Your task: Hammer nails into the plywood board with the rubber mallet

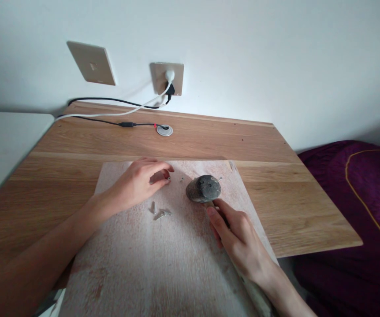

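Observation:
A pale, worn wooden board (163, 264) lies on a wooden desk (77, 154). My right hand (234, 233) grips the handle of a hammer whose dark round head (203, 188) rests on the board. My left hand (140, 181) is on the board to the left of the head, fingers curled in a pinch near a small nail (181, 179); what the fingertips hold is too small to make out. Several small nails (158, 212) lie loose on the board below my left hand.
Two wall plates are on the white wall, one of them a socket (166, 78) with plugs in it. A white and a black cable (110, 115) run over the desk's back edge to a cable hole (164, 130). A purple bed cover (352, 211) is at right.

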Motion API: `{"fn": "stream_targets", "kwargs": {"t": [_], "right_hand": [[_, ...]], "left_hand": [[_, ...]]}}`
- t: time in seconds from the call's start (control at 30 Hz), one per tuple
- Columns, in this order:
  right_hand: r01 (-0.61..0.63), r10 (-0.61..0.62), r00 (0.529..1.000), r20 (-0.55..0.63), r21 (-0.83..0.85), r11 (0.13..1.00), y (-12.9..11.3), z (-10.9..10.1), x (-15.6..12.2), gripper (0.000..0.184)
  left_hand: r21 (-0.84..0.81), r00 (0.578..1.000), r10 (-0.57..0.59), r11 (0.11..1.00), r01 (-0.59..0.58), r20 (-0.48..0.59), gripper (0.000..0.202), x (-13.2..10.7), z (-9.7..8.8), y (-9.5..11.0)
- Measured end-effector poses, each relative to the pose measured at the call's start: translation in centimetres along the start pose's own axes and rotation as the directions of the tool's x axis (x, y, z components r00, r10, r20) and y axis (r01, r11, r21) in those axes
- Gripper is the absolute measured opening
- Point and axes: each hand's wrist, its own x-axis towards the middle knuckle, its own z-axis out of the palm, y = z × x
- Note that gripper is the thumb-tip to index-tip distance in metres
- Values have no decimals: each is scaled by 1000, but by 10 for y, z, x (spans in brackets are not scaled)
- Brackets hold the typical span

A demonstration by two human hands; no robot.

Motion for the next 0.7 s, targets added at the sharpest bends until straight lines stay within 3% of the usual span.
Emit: {"fn": "stream_targets", "kwargs": {"t": [0.2, 0.43, 0.57, 0.7], "right_hand": [[26, -25, 999, 29, -16, 1000, -16, -5, 4, 40], [176, -175, 984, 19, -119, 977, -49, -6, 28, 31], [205, -198, 979, 57, -182, 962, -51, 0, 35, 29], [226, -225, 974, 19, -158, 961, -51, 2, 35, 30]], "left_hand": [[-41, 1000, -29, 999, 29, -2, 28, -2, 3, -2], [-104, 1000, -2, 995, 1, -3, 40, -1, 7, -6], [-150, 1000, 22, 988, -25, -23, 49, 0, 8, -6], [-167, 1000, -4, 986, 0, -29, 47, -1, 9, -6]]}}
